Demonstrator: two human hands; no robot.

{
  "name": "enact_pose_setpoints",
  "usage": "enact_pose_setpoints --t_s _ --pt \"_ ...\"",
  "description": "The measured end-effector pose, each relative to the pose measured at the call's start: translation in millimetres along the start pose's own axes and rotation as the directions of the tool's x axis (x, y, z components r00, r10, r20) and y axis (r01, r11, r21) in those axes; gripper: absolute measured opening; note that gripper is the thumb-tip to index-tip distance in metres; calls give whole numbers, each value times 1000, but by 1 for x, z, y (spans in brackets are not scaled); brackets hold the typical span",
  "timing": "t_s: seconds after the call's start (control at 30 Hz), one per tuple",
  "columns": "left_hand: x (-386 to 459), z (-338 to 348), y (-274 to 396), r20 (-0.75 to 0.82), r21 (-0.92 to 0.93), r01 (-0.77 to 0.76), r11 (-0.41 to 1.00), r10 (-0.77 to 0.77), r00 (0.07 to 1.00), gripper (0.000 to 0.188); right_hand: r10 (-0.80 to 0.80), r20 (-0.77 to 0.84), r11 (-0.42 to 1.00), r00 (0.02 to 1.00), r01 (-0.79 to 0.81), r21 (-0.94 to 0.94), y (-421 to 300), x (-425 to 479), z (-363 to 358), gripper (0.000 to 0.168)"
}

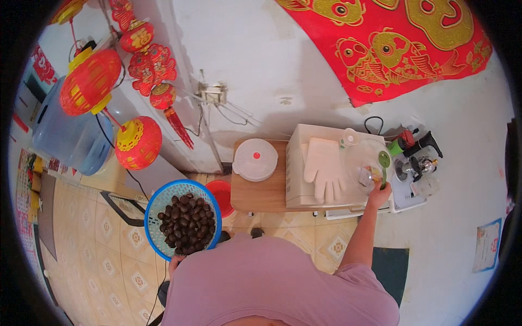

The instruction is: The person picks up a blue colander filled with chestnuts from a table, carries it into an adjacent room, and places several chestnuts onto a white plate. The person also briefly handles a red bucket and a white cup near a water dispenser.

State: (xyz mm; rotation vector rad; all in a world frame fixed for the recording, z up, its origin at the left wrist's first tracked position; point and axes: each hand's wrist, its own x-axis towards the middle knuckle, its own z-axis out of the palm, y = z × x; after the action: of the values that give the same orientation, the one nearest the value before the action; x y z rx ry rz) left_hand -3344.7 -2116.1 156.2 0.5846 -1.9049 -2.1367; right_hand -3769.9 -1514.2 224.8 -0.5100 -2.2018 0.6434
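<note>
My left hand (175,263) grips the near rim of a round plastic basket (151,220), which has a blue rim and pale perforated walls. Many dark brown chestnut-like nuts (187,224) fill its bottom. On the right, my right hand (379,196) holds the handle of a green spoon (384,159), bowl end pointing away from me. The spoon lies over a clear, rounded plastic or glass vessel (354,163) on top of a white box-shaped appliance (297,163). Beside that vessel rests a pair of pale gloves (326,167) and a small white cup (350,137).
A wooden-topped table (261,197) bears the appliance and a white lidded container (256,161). Beneath the basket's right side sits a red basin (221,197). Red lanterns (138,142) hang at left near a blue water bottle (73,130). Bottles and a sprayer (422,144) crowd the right.
</note>
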Motion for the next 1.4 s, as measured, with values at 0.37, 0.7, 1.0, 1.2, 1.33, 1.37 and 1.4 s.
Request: enact_pose_setpoints --t_s 0.37,0.7,1.0,1.2,1.33,1.37,1.4 --pt "-24 8 4 -98 -194 128 973 -149 984 15 -510 75 793 857 434 427 -165 -99 -16 24" --pt "-83 -28 -76 -199 258 14 966 39 979 16 -384 856 885 345 403 235 -262 -215 204 66" --pt "-127 -30 -83 -329 221 124 967 -45 943 19 -313 899 843 307 526 113 -260 -243 272 58" --pt "-125 -35 -98 -302 169 90 982 -36 952 20 -322 807 886 495 459 72 -245 -241 264 67" --pt "-120 -39 -103 -276 154 68 986 -24 961 21 -342 844 857 413 506 100 -251 -243 251 85" --pt "-118 -41 -104 -270 150 66 987 -23 963 21 -337 843 851 418 519 83 -253 -249 246 89" --pt "-116 -42 -104 -264 145 62 987 -22 964 22 -334 842 844 424 532 67 -254 -253 242 92"
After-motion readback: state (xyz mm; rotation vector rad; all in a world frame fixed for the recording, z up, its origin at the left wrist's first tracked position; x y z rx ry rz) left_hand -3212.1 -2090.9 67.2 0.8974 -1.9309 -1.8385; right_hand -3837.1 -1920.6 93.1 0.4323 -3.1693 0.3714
